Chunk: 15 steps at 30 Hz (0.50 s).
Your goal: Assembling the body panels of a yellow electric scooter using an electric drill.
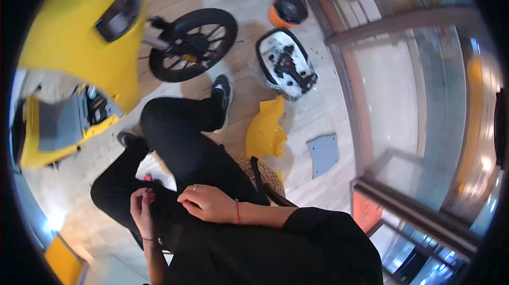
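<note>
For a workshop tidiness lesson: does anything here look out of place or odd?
Yes: a curved yellow panel and a flat grey plate lie loose on the floor, ahead and to the person's right. The panel matches the yellow vehicle in colour, so it may be detached bodywork.

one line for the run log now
left hand, right hand: near black trousers, fingers bent, contents unclear | ahead: yellow bodywork, black wheel | floor: yellow panel, grey panel

Two hands, one spoked wheel
</note>
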### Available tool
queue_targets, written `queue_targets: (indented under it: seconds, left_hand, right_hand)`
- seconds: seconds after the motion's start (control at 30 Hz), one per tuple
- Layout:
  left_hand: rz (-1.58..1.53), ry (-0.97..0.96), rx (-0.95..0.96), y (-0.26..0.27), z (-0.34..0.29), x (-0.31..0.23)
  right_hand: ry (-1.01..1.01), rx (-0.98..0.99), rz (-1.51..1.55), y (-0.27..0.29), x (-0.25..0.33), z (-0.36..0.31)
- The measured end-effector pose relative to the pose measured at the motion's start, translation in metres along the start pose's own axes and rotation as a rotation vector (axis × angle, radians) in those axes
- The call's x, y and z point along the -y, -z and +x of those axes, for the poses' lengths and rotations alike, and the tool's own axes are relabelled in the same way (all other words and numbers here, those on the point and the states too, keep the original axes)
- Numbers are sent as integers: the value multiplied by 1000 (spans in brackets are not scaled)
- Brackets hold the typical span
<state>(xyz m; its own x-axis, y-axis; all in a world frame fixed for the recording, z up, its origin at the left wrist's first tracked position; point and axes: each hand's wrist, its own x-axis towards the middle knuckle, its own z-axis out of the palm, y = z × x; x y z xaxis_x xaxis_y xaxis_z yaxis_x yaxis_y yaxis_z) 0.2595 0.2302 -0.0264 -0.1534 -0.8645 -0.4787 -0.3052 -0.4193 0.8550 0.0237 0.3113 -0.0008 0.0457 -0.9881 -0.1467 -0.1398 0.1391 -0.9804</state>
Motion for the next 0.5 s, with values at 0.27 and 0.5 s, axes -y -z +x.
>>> queue_targets:
  seconds: [0.27, 0.5]
  left_hand:
    - [274, -21, 89, -32, 39, -64]
    - [290, 75, 144, -25, 52, -41]
  right_hand:
    - [-508, -625, 22, 115, -107, -30]
    - [-671, -820, -264, 213, -321, -44]
